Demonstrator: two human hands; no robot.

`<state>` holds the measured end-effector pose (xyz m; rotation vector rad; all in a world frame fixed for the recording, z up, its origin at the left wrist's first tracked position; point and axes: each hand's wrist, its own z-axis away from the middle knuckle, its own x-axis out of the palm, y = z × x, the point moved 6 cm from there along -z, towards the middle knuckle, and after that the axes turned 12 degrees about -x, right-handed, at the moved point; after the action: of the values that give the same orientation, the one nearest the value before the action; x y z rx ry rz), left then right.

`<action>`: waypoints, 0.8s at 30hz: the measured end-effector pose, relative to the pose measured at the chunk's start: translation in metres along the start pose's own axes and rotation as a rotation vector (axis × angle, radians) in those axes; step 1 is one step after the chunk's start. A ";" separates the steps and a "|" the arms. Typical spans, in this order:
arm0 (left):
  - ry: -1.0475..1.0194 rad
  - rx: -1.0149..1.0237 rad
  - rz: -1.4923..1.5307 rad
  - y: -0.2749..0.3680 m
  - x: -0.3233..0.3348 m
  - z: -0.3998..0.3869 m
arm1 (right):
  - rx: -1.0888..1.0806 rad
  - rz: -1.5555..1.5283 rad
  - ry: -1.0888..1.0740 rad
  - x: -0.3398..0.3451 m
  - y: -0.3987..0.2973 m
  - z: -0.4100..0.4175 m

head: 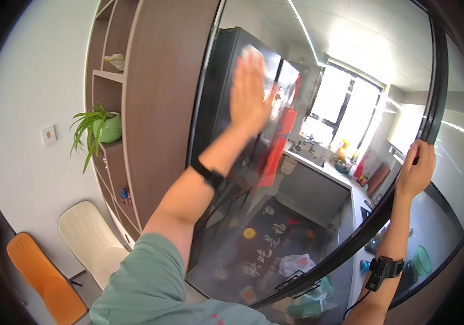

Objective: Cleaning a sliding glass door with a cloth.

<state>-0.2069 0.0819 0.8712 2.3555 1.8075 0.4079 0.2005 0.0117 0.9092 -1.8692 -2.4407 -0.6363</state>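
Observation:
My left hand (249, 89), blurred, is raised flat against the glass pane (240, 227) of a black-framed sliding door. A white cloth or tissue (252, 49) shows at its fingertips, pressed to the glass; the palm hides the rest. On the right, the fingers of my right hand (415, 168) curl around the upright black door frame (439, 81). Both forearms wear black straps, and the right one carries a small device (381, 273) with a cable.
Through the glass are a dark refrigerator (224, 73), a sink (307, 153), a printed floor mat (268, 243) and plastic bags (297, 264). To the left stand a shelf unit (163, 101) with a potted plant (108, 128), a cream chair (87, 227) and an orange chair (45, 276).

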 end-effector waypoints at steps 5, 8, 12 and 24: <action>-0.307 0.275 0.016 0.014 -0.004 0.034 | -0.010 0.036 -0.039 0.000 0.009 0.005; -0.080 0.142 -0.017 -0.052 0.000 -0.078 | -0.017 0.015 -0.064 0.001 0.006 0.002; -0.017 0.090 -0.063 -0.085 -0.004 -0.135 | -0.032 0.026 -0.098 0.009 0.020 0.008; -0.180 -0.206 0.089 -0.144 -0.038 0.144 | -0.018 0.076 -0.132 0.020 0.066 0.018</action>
<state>-0.3062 0.0909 0.6889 2.2569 1.5100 0.3604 0.2603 0.0496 0.9180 -2.0625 -2.4334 -0.5500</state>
